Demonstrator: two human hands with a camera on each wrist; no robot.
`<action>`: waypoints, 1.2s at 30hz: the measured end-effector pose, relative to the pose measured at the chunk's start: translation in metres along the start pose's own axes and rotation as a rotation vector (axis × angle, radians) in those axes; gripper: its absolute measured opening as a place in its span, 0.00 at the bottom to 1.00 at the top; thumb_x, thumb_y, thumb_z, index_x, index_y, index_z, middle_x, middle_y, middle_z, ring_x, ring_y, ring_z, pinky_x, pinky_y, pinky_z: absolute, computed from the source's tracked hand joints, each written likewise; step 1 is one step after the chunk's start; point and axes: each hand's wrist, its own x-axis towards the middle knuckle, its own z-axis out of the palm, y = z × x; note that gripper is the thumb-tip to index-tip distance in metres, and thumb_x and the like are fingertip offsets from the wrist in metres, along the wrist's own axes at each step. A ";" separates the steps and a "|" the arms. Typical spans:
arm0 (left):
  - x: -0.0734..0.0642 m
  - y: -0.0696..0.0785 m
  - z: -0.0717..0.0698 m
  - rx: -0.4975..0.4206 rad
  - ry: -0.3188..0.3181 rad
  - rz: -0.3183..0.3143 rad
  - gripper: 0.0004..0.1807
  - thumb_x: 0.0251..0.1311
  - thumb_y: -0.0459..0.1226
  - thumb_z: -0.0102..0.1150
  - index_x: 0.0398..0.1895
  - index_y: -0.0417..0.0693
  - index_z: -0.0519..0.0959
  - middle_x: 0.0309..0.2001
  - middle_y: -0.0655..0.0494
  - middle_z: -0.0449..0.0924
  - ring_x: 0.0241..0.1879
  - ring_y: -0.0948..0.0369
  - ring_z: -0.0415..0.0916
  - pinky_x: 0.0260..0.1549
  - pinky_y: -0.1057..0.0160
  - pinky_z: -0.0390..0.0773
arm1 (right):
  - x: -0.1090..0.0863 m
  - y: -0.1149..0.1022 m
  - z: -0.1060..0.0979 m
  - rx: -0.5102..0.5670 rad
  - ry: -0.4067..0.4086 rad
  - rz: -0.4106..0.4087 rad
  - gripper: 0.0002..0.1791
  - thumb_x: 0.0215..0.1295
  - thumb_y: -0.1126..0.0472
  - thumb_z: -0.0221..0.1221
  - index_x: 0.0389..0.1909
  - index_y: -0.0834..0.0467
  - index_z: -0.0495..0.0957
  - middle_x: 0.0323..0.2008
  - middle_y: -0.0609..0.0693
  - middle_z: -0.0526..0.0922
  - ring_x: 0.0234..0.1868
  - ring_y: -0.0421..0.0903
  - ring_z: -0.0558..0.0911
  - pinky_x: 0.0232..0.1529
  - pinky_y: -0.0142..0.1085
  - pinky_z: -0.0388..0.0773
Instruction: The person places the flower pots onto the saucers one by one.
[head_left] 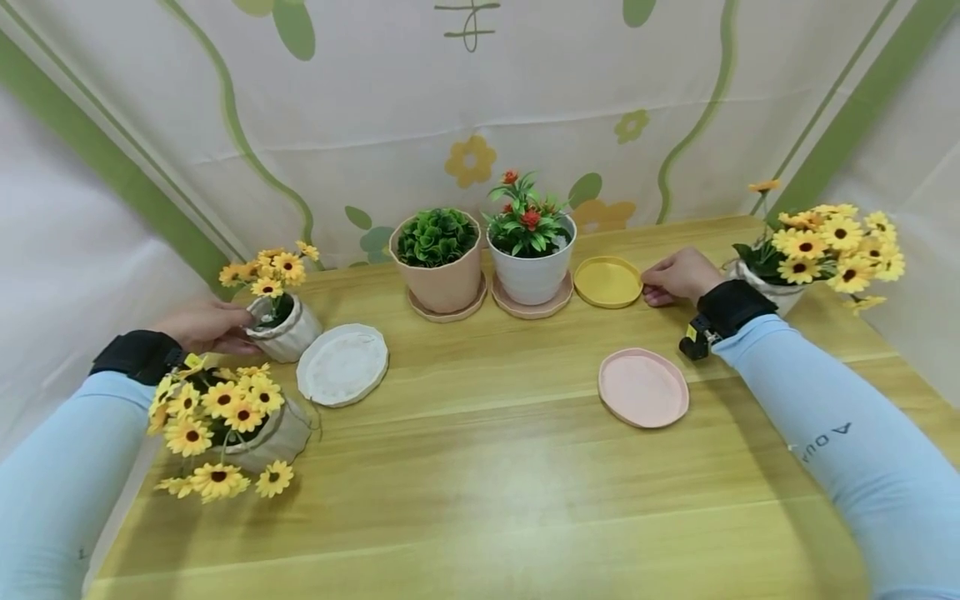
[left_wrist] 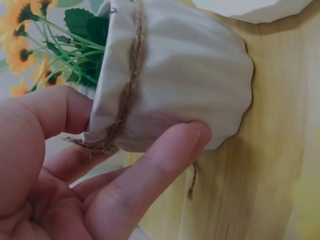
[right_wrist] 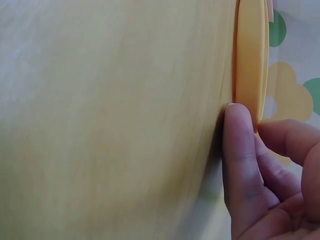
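Note:
My left hand [head_left: 206,325] grips a white fluted flower pot [head_left: 291,333] of small yellow-orange daisies at the far left. In the left wrist view the thumb [left_wrist: 175,150] lies along the pot's wall and another finger is at the rim, beside a twine band [left_wrist: 132,75]. On the right, my right hand [head_left: 681,277] pinches the edge of a yellow saucer [head_left: 609,282] between thumb and finger. That saucer lies on the wooden table next to the white pot with red flowers [head_left: 531,271]. A white saucer [head_left: 343,365] sits just right of the left-hand pot.
A peach pot [head_left: 441,279] with green leaves stands on a pink saucer at the back. A pink saucer [head_left: 643,388] lies front right. Yellow daisy pots stand near each forearm, one front left [head_left: 273,437], one far right [head_left: 780,293]. A patterned cloth [head_left: 375,108] hangs behind.

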 end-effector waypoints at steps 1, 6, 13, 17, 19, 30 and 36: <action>0.000 0.000 0.000 -0.003 0.003 -0.002 0.17 0.75 0.34 0.40 0.38 0.48 0.82 0.36 0.42 0.85 0.36 0.55 0.86 0.45 0.57 0.81 | 0.000 0.000 0.000 -0.001 0.001 0.000 0.23 0.74 0.63 0.53 0.59 0.79 0.69 0.25 0.52 0.85 0.25 0.42 0.85 0.32 0.35 0.83; 0.000 -0.002 0.002 0.001 0.024 0.012 0.16 0.75 0.35 0.42 0.38 0.49 0.82 0.35 0.42 0.85 0.35 0.54 0.86 0.44 0.56 0.82 | -0.003 -0.002 0.002 -0.004 0.011 0.003 0.23 0.74 0.63 0.53 0.60 0.79 0.69 0.25 0.52 0.85 0.25 0.42 0.85 0.32 0.35 0.83; 0.000 0.002 0.007 0.190 0.110 0.046 0.20 0.74 0.36 0.44 0.60 0.29 0.71 0.32 0.45 0.86 0.32 0.55 0.86 0.41 0.55 0.83 | -0.003 -0.003 0.002 0.003 0.019 0.013 0.23 0.74 0.64 0.53 0.60 0.78 0.69 0.25 0.51 0.84 0.25 0.42 0.85 0.33 0.35 0.83; 0.002 0.005 0.009 0.316 0.142 0.051 0.26 0.73 0.36 0.44 0.64 0.22 0.64 0.29 0.48 0.85 0.30 0.57 0.86 0.37 0.57 0.84 | -0.001 -0.001 0.001 0.014 0.023 0.013 0.22 0.73 0.64 0.54 0.59 0.78 0.71 0.25 0.52 0.85 0.25 0.42 0.85 0.32 0.35 0.84; 0.002 0.006 0.008 0.325 0.137 0.046 0.27 0.74 0.36 0.43 0.65 0.21 0.61 0.30 0.48 0.85 0.30 0.57 0.86 0.37 0.57 0.84 | -0.001 0.000 0.001 0.018 0.020 0.007 0.21 0.73 0.65 0.55 0.58 0.78 0.71 0.25 0.52 0.85 0.25 0.42 0.85 0.32 0.35 0.84; -0.024 0.027 0.000 0.168 0.130 0.130 0.17 0.75 0.32 0.39 0.54 0.26 0.71 0.32 0.48 0.85 0.32 0.58 0.86 0.38 0.60 0.83 | -0.001 -0.001 0.000 0.011 0.011 0.005 0.22 0.75 0.63 0.54 0.58 0.79 0.71 0.24 0.51 0.85 0.24 0.42 0.85 0.31 0.35 0.83; -0.049 0.062 0.010 0.205 0.216 0.177 0.15 0.74 0.34 0.43 0.51 0.32 0.76 0.31 0.49 0.85 0.33 0.55 0.87 0.38 0.59 0.83 | 0.001 0.002 -0.001 0.000 0.008 0.003 0.24 0.76 0.61 0.52 0.59 0.79 0.70 0.24 0.51 0.85 0.24 0.42 0.85 0.31 0.35 0.83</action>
